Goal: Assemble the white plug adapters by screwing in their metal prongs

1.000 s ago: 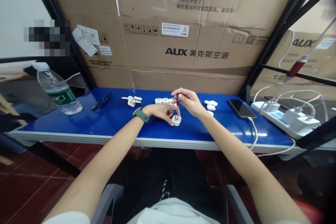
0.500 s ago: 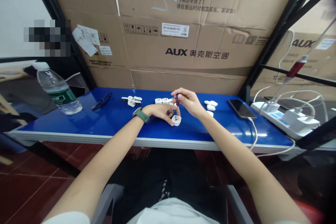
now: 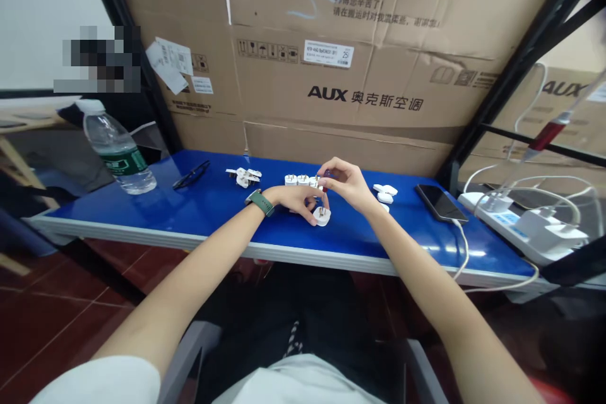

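With the left hand pinning the small white plastic plug on the glossy blue counter and the right hand pinching a red-handled screwdriver upright, the tip wants gentle, square pressure; brown cardboard cartons wall twelve o'clock.

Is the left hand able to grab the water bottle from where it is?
Probably yes. The left hand rests on a white plug, and the blue table between it and the water bottle looks bare, though it seems a long stretch.
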`<state>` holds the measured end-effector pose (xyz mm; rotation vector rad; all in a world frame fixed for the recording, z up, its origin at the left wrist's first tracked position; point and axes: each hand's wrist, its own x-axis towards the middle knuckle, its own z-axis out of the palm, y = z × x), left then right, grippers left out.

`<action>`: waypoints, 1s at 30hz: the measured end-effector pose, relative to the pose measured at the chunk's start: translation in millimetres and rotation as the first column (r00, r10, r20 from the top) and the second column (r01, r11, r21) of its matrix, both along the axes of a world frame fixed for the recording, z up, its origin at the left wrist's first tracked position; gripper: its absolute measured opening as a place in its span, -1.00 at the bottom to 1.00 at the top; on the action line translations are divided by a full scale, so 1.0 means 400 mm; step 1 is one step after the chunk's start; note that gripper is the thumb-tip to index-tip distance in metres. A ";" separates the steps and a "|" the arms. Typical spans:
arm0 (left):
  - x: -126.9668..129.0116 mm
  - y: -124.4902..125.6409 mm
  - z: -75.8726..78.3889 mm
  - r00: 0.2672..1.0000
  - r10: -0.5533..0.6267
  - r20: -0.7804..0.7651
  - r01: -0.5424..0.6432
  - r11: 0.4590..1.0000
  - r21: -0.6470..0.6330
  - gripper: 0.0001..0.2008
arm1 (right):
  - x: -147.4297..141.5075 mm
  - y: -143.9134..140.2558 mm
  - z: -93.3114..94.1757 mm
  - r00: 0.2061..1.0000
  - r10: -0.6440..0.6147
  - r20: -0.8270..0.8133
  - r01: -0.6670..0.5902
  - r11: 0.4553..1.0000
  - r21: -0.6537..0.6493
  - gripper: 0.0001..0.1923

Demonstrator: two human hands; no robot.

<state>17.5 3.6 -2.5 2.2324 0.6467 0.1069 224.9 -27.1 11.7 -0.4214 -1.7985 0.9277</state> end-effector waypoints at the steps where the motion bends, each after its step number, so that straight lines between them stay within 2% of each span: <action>1: -0.001 0.000 0.000 1.000 0.001 0.004 -0.001 1.000 -0.025 -0.37 | 0.000 0.000 0.000 1.000 0.004 0.002 -0.004 1.000 -0.001 -0.77; 7: -0.007 0.015 -0.017 0.996 -0.031 0.087 0.035 0.998 -0.054 -0.41 | 0.005 0.000 0.001 0.999 0.021 0.032 -0.020 1.000 -0.009 -0.77; 14: -0.014 0.044 -0.045 0.981 -0.083 0.174 0.092 0.995 -0.045 -0.45 | 0.015 0.007 0.009 0.992 -0.066 0.111 0.066 0.998 0.008 -0.69; 19: -0.020 0.046 -0.057 0.970 -0.058 0.237 0.059 0.998 0.004 -0.44 | 0.019 0.012 0.009 0.985 -0.075 0.155 0.071 0.997 0.028 -0.69; 23: -0.021 0.035 -0.054 0.981 0.022 0.195 -0.010 0.998 -0.065 -0.43 | 0.019 0.007 0.015 0.978 -0.130 0.165 0.123 0.991 0.049 -0.67; 27: -0.020 0.032 -0.055 0.986 0.035 0.162 -0.023 0.997 -0.078 -0.44 | 0.021 0.009 0.018 0.982 -0.086 0.171 0.085 0.996 0.016 -0.67; 30: -0.021 0.039 -0.056 0.989 -0.003 0.150 0.009 0.999 -0.045 -0.45 | 0.023 0.015 0.020 0.986 -0.058 0.158 0.056 0.998 0.017 -0.63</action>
